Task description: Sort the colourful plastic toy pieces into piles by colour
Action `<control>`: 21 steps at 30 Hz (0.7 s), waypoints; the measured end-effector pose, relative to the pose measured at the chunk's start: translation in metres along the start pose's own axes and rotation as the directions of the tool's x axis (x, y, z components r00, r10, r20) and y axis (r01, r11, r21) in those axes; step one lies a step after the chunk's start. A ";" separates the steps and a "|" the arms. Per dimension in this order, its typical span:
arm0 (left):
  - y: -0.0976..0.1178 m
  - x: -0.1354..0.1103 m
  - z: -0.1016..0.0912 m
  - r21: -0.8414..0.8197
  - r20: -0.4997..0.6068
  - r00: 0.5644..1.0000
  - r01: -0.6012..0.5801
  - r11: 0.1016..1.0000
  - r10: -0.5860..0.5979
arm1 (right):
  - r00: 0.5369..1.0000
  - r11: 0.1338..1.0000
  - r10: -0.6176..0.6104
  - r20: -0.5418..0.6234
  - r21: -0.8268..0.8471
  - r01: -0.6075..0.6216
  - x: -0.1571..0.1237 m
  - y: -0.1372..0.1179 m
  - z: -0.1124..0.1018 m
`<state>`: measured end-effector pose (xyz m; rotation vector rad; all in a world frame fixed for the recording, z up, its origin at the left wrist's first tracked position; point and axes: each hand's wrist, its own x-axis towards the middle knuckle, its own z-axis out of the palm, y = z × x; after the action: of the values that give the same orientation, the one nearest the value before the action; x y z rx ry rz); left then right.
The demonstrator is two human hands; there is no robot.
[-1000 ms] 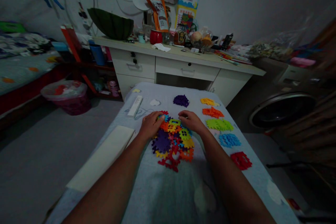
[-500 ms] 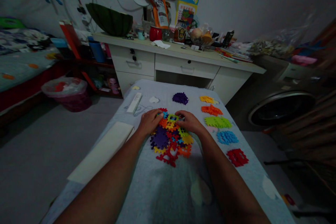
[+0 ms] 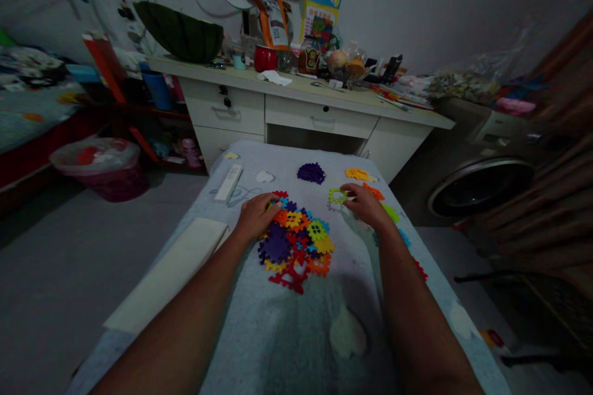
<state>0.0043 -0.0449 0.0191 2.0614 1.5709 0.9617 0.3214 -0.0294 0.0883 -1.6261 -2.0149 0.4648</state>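
Grasping a yellow-green square frame (image 3: 332, 196) by its right edge: the right hand (image 3: 367, 205), fingertips pinching, both lying just beyond and to the right of the mixed pile (image 3: 300, 237); contact between frame and cloth not showing clearly.

Left hand (image 3: 256, 216): fingers resting at the pile's far left edge, partly curling; whether they are gripping a piece, cannot tell.

Mixed pile: sitting on the cloth-covered tabletop (image 3: 252, 327); containing a large purple gear piece (image 3: 277, 244) on its left, a yellow window piece (image 3: 293, 220) towards its far side, a green window piece (image 3: 317, 230) on its right, a red triangular piece (image 3: 291, 279) at its near end.

Beyond the pile: purple pieces (image 3: 311, 173) lying heaped.

Right of the pile, running from far to near in a row: yellow pieces (image 3: 356, 174), orange pieces (image 3: 375, 192), green pieces (image 3: 392, 213), blue pieces (image 3: 404, 237), red pieces (image 3: 421, 270); the right hand and forearm partly covering several groups.

Left of the pile: a small white bar (image 3: 228, 184) lying farther off; a long white slab (image 3: 169, 274) lying nearer.
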 end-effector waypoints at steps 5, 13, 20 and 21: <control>0.000 0.001 0.000 0.008 -0.006 1.000 0.010 1.000 -0.010 | 0.995 0.974 0.042 -0.087 -0.220 -0.060 -0.015 0.036 -0.016; -0.004 0.001 0.003 0.009 -0.014 1.000 0.008 1.000 -0.008 | 0.987 0.907 0.112 -0.116 -0.393 -0.149 -0.033 0.051 0.007; -0.003 0.001 0.004 0.000 -0.013 1.000 0.020 1.000 -0.020 | 0.956 0.902 0.127 -0.265 -0.369 -0.222 -0.034 0.047 0.007; -0.004 0.001 0.004 0.002 -0.010 1.000 0.018 1.000 -0.018 | 0.958 0.908 0.122 -0.261 -0.359 -0.214 -0.034 0.044 0.004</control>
<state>0.0046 -0.0422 0.0145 2.0430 1.5938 0.9663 0.3593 -0.0523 0.0544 -1.9951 -1.8750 -0.0759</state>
